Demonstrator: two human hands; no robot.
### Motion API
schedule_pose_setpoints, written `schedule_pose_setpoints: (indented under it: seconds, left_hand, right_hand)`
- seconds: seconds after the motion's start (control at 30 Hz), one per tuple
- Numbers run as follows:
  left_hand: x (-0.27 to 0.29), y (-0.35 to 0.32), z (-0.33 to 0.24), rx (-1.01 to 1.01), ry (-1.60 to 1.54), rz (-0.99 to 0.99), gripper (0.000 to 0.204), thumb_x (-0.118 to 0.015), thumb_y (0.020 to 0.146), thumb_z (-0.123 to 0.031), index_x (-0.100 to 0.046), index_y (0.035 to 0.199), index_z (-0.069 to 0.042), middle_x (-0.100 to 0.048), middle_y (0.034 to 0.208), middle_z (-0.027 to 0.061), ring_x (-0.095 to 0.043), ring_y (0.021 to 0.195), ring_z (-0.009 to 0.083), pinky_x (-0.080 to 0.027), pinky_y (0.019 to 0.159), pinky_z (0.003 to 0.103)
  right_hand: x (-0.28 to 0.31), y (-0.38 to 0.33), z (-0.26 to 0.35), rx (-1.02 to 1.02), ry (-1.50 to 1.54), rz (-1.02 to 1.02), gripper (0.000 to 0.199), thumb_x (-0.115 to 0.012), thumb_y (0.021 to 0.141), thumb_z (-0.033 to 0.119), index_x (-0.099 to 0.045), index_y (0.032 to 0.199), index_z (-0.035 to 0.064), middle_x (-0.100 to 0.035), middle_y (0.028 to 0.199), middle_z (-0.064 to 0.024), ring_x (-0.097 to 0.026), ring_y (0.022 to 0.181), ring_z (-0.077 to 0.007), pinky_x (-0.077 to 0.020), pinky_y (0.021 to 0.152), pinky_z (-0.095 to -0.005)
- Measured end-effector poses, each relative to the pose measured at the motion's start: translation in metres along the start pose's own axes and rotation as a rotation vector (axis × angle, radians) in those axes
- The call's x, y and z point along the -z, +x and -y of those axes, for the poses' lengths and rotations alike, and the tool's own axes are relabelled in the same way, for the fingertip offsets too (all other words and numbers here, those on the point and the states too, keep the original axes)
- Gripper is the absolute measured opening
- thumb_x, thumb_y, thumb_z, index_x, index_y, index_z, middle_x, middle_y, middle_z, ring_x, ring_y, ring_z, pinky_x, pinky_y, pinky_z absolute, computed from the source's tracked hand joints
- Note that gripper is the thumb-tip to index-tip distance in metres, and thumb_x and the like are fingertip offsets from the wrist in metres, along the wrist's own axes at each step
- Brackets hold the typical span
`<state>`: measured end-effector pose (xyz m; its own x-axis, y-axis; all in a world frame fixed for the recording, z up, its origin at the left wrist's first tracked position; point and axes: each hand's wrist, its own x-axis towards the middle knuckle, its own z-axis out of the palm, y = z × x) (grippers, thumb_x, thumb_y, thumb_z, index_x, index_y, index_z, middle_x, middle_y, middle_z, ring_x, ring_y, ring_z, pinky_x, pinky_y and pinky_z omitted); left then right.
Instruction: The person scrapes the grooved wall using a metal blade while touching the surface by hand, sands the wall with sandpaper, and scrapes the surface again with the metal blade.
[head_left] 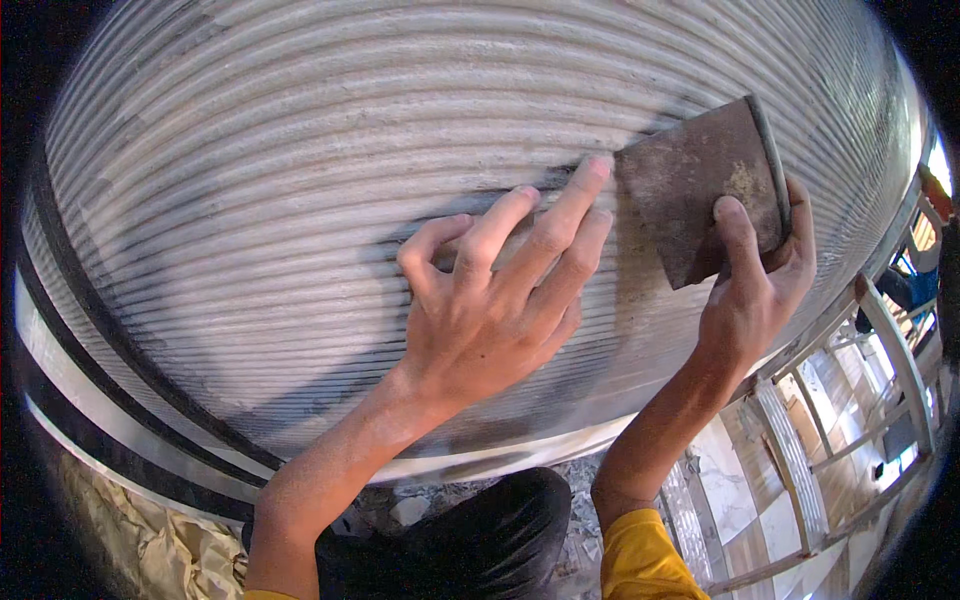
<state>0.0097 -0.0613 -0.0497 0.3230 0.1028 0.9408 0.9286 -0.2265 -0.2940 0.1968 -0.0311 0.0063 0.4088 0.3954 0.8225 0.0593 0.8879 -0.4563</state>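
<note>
Nearest the camera, the person's dark-clad knee [490, 540] and a yellow sleeve cuff [640, 560] sit at the lower edge, with both bare forearms rising from there toward the work surface. Crumpled tan sheeting [150, 550] lies low at the left, apparently as floor cover.

The left hand [490, 310] lies flat and spread on the ribbed grey panel [300, 200]. It grips nothing; the index and middle fingers [575, 200] extend to the tool's near edge, judged to be steadying the surface or feeling the grooves just beside the point of work.

The right hand [755, 280] is closed on a flat, rust-brown metal scraper blade [700, 185]. The thumb presses on the blade face and the remaining fingers wrap behind its right edge. The blade is laid almost flat to the panel, its left edge touching the ribs. This low angle would suit scraping along the grooves rather than digging into them.

The panel fills most of the view, its ridges running roughly horizontal. Dark smudging shows around the hands and in a band lower down. A pale metal trim strip [130, 440] with dark edging borders the panel's lower side.

Furthest off, at the right, a metal railing [890, 340] stands over pale tiled flooring [750, 500] well below. A figure in blue [915, 285] is partly visible beyond the railing; what that person is doing cannot be told.
</note>
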Motion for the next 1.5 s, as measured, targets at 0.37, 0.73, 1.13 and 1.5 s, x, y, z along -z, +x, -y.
schedule_pose_setpoints:
  seconds: [0.37,0.73,1.13,1.5]
  left_hand:
    - [0.0,-0.003,0.001,0.058,-0.059,-0.02,0.047,-0.072,0.074,-0.025,-0.063,0.12,-0.021,-0.052,0.152,-0.0028,-0.045,0.118,0.022,-0.028,0.098,0.043]
    - [0.0,-0.002,-0.001,0.045,-0.024,0.004,0.047,-0.071,0.074,-0.024,-0.063,0.12,-0.021,-0.051,0.153,-0.0067,-0.044,0.118,0.0219,-0.028,0.098,0.043]
    - [-0.001,-0.003,-0.003,0.058,-0.036,0.011,0.048,-0.071,0.075,-0.025,-0.062,0.122,-0.021,-0.051,0.153,-0.0083,-0.044,0.119,0.0225,-0.028,0.098,0.045]
    - [-0.002,-0.003,-0.004,0.058,-0.007,0.009,0.047,-0.071,0.075,-0.025,-0.061,0.121,-0.022,-0.051,0.154,-0.0085,-0.044,0.119,0.0229,-0.027,0.098,0.045]
  right_hand:
    - [0.006,0.0,0.006,0.073,-0.059,0.069,0.043,-0.083,0.081,0.008,-0.064,0.116,-0.005,-0.07,0.098,-0.0074,-0.067,0.087,-0.0135,-0.0526,0.084,-0.0259]
    - [0.005,0.001,0.006,0.048,-0.025,0.142,0.043,-0.081,0.081,0.006,-0.063,0.118,-0.0057,-0.071,0.101,-0.0085,-0.067,0.088,-0.0139,-0.0528,0.083,-0.0255]
    - [0.008,0.003,0.007,0.097,-0.076,0.108,0.039,-0.08,0.082,0.007,-0.064,0.115,-0.0039,-0.071,0.098,-0.007,-0.067,0.087,-0.0133,-0.0528,0.083,-0.0262]
    - [0.008,0.003,0.003,0.108,-0.07,0.106,0.039,-0.081,0.082,0.007,-0.064,0.116,-0.004,-0.071,0.098,-0.0073,-0.068,0.087,-0.0134,-0.0534,0.083,-0.0267]
